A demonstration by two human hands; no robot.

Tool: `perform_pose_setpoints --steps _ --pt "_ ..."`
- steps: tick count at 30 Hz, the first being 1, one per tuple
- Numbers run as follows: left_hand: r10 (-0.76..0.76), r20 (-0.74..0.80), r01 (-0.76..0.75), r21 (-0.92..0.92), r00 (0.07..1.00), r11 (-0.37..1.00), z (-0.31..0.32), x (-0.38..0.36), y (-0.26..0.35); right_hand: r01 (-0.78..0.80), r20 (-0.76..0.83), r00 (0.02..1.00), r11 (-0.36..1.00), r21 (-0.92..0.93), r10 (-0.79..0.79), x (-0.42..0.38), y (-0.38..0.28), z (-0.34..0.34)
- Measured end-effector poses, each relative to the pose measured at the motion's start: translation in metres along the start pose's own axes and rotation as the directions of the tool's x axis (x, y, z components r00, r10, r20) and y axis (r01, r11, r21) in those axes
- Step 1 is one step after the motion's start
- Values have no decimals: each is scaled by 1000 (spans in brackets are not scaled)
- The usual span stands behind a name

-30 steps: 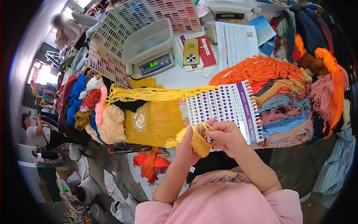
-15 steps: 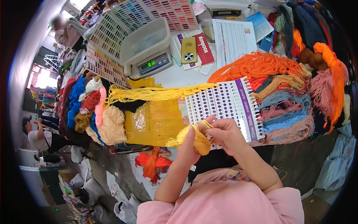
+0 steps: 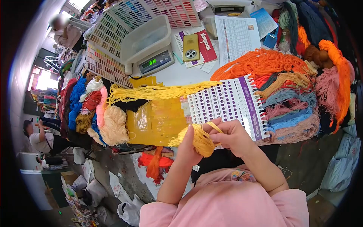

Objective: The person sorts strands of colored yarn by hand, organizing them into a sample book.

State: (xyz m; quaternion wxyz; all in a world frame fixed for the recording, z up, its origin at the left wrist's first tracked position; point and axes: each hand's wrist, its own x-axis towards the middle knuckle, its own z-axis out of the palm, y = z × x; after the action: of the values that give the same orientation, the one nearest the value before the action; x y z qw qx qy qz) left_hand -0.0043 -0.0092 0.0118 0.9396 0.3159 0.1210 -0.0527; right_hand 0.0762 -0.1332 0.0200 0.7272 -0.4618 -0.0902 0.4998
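Observation:
A bundle of yellow thread (image 3: 203, 143) is gripped in my left hand (image 3: 186, 146), its loose ends sticking out to the left. My right hand (image 3: 236, 138) pinches a few yellow strands at the bundle's right side, by the left fingertips. Both hands are over the front edge of a white punched card (image 3: 215, 104) with a purple strip. A long yellow skein (image 3: 162, 94) lies across the table behind the hands, its right end on the card. Yellow tape (image 3: 155, 121) covers the surface to the left of the card.
Behind are a scale (image 3: 155, 62) reading 0.10 with a plastic tub (image 3: 146, 39), a colour chart (image 3: 109, 49), a phone (image 3: 191, 47) and papers (image 3: 236, 39). Orange skeins (image 3: 261, 64) lie right, more skeins left (image 3: 115, 125). People are at far left.
My right fingers have shifted slightly, and the yellow strands between the hands now stand out in a wider loop. The view has moved a little.

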Motion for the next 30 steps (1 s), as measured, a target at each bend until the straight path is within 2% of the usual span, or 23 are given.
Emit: perform_pose_setpoints --steps 2,5,8,11,18,21,24,27,28,29,30 --pt "13 -37 -17 -95 999 995 3 -1 0 -6 -2 1000 990 140 6 1 1 0" --pt "114 -185 -66 249 976 966 11 -4 0 -4 5 1000 967 255 3 4 8 -6" --pt "88 -232 -66 104 969 992 -6 -4 -7 -21 21 1000 958 286 16 4 7 -8" --pt "52 -213 -32 97 976 995 -5 -4 -5 -41 40 999 951 306 31 4 4 -8" --pt "86 -274 -77 43 958 996 -6 -5 -4 -34 51 999 940 339 18 6 12 -14" --pt "94 -275 -78 69 957 995 -6 -4 -4 -69 58 997 956 286 55 6 8 -15" --pt "100 -283 -78 90 954 993 -1 -2 -2 -41 -15 999 996 -74 40 5 -1 -2" --pt "120 -286 -88 124 951 988 1 -2 1 60 -39 997 973 -222 -70 6 1 -1" --pt "141 -303 -107 126 943 986 -1 -3 1 268 -28 957 915 -300 -289 9 6 -5" --pt "164 -319 -128 129 933 983 -4 -3 2 458 1 870 808 -372 -493 15 15 -12" --pt "185 -323 -190 17 928 982 -9 -5 5 618 47 742 656 -432 -668 18 19 -18"
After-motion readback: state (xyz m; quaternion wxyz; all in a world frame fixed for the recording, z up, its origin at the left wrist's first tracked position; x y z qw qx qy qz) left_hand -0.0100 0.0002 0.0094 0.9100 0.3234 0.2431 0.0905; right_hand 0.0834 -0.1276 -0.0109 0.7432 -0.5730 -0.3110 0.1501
